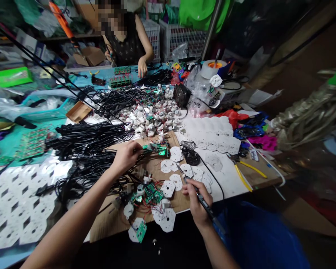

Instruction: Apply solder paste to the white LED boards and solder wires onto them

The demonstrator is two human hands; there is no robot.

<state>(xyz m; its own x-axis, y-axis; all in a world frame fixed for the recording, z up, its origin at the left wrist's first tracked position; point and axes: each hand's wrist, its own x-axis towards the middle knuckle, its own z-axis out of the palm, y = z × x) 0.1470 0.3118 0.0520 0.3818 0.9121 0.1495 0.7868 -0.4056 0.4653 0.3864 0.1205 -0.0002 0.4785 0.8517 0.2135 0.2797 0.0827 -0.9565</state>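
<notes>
My left hand (128, 155) is closed in a pinch at the edge of a small green circuit board (161, 150), over a wooden board (112, 216). Held like a pen in my right hand (197, 198) is a soldering iron (204, 204), its tip pointing up and left toward white perforated plates (187, 170). A black soldering iron stand (190, 156) with a metal coil sits just beyond that tip. Between my hands and nearer to me lie several wired circuit boards (154, 192) with white plates and small motor-like parts.
Bundles of black cables (86, 134) spread on the left, beside white sheets with diamond cut-outs (11, 201). A heap of white wired parts (151, 119) lies ahead. Yellow-handled pliers (245, 175) rest at right. Across the table, another person (128, 41) works near circuit boards (120, 80).
</notes>
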